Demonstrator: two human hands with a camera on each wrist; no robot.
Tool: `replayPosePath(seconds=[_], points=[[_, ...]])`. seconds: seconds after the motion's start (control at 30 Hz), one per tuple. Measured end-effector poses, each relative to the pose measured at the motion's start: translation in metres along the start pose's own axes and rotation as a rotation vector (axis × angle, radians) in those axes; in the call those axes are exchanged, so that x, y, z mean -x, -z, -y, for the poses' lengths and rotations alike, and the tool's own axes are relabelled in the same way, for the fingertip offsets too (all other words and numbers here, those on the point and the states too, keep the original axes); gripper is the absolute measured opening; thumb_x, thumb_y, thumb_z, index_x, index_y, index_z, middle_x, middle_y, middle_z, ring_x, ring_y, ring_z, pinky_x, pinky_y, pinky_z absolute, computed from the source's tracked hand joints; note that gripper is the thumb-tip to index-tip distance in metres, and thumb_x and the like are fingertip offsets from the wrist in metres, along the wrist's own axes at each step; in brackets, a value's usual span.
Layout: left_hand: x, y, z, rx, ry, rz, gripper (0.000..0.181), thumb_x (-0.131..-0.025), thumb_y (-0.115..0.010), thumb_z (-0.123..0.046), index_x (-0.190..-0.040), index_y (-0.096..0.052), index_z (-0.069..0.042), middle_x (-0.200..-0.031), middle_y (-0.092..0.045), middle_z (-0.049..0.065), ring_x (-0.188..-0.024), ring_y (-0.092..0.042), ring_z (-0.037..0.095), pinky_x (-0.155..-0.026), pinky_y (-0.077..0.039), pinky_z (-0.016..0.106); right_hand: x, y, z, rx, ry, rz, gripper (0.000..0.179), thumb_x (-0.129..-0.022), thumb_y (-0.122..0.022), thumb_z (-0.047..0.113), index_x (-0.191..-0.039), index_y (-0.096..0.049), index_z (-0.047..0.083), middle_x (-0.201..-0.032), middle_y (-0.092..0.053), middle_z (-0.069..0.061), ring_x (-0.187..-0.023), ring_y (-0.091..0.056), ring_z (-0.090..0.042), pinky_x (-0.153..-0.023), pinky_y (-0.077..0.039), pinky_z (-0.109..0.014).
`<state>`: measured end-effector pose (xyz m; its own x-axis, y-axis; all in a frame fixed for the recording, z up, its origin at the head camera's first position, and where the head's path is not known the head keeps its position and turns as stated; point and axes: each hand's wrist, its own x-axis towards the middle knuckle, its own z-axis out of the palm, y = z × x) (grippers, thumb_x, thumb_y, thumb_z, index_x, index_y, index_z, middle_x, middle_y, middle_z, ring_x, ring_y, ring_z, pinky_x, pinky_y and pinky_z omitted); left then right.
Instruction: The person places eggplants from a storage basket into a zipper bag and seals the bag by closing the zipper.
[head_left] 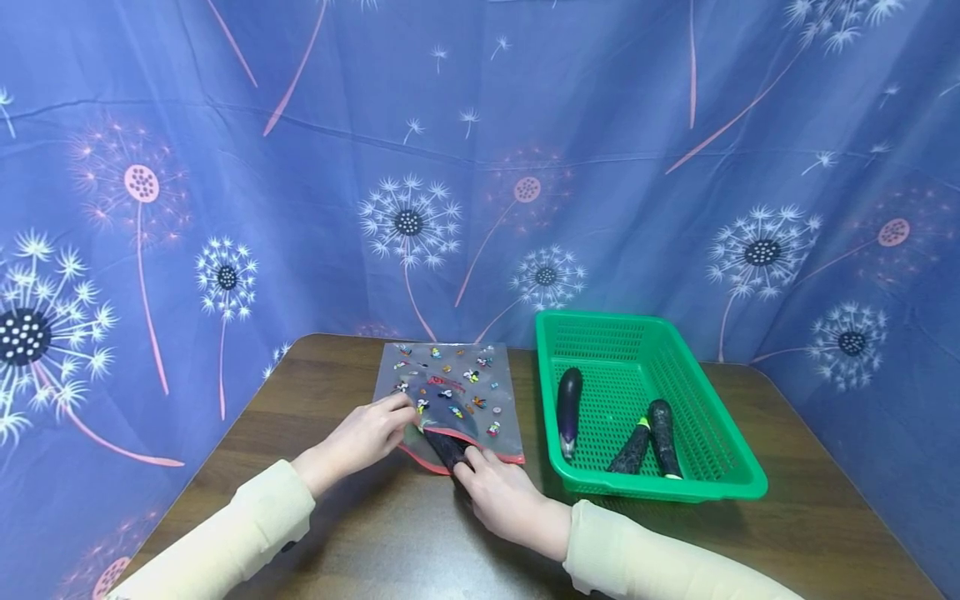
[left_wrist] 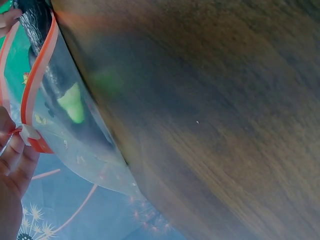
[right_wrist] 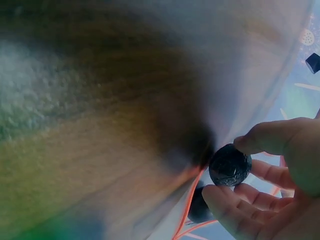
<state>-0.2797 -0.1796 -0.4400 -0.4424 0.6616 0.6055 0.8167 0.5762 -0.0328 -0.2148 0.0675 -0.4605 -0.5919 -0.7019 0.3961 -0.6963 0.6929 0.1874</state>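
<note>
A clear zip bag (head_left: 450, 396) printed with small coloured figures lies flat on the brown table (head_left: 375, 533), its red-edged mouth at 6 o'clock, toward the person. The left hand (head_left: 367, 433) pinches the mouth's edge at the bag's 7 o'clock corner, holding the lip up; in the left wrist view the fingertips (left_wrist: 15, 145) grip the red strip. The right hand (head_left: 502, 496) curls thumb and fingers round the blunt end of a dark cucumber (head_left: 448, 450) and has it partly inside the mouth. The right wrist view shows that dark round end (right_wrist: 230, 165) pinched between thumb and fingers, right at the red lip.

At 3 o'clock from the bag, just beside it, stands a green basket (head_left: 720, 467). It holds an aubergine (head_left: 569, 408) on its 9 o'clock side and two more dark cucumbers (head_left: 648, 437) lying together near its 6 o'clock rim.

By my reading the bagging is at an early stage: one vegetable is going in, its tail end not yet past the lip. Three remain in the basket, and the zip is unsealed
</note>
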Motion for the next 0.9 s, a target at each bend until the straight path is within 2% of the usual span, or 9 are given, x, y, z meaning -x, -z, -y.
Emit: replayPosePath(seconds=[0.2, 0.4, 0.73, 0.9], points=[[-0.001, 0.001, -0.001, -0.021, 0.009, 0.013, 0.03, -0.071, -0.064, 0.004, -0.091, -0.066, -0.018, -0.09, -0.055, -0.007, -0.075, -0.057, 0.006, -0.055, -0.047, 0.024, 0.002, -0.001, 0.001, 0.006, 0.004, -0.014, 0.023, -0.072, -0.075, 0.017, -0.089, -0.06, 0.014, -0.086, -0.053, -0.001, -0.072, -0.055, -0.017, -0.043, -0.042, -0.029], [-0.001, 0.002, -0.001, -0.015, 0.011, 0.014, 0.028, -0.072, -0.064, 0.003, -0.092, -0.067, -0.017, -0.091, -0.056, -0.006, -0.077, -0.058, 0.007, -0.057, -0.048, 0.025, 0.0, -0.002, 0.0, -0.009, 0.01, -0.02, 0.023, -0.072, -0.075, 0.018, -0.089, -0.06, 0.013, -0.087, -0.053, -0.001, -0.074, -0.056, -0.017, -0.048, -0.046, -0.03], [0.0, 0.003, -0.001, -0.008, 0.025, 0.031, 0.029, -0.072, -0.065, 0.003, -0.092, -0.066, -0.018, -0.093, -0.057, -0.005, -0.079, -0.059, 0.008, -0.059, -0.049, 0.026, -0.007, -0.002, 0.002, -0.064, 0.001, 0.047, 0.021, -0.075, -0.073, 0.014, -0.09, -0.06, 0.011, -0.088, -0.052, -0.002, -0.075, -0.054, -0.017, -0.054, -0.049, -0.027], [0.0, 0.002, -0.002, -0.007, 0.031, 0.032, 0.029, -0.072, -0.064, 0.003, -0.092, -0.066, -0.018, -0.092, -0.057, -0.006, -0.079, -0.058, 0.008, -0.06, -0.049, 0.026, -0.009, -0.001, 0.002, -0.033, 0.018, -0.002, 0.021, -0.07, -0.073, 0.013, -0.086, -0.059, 0.011, -0.085, -0.052, -0.001, -0.07, -0.053, -0.017, -0.055, -0.048, -0.028]])
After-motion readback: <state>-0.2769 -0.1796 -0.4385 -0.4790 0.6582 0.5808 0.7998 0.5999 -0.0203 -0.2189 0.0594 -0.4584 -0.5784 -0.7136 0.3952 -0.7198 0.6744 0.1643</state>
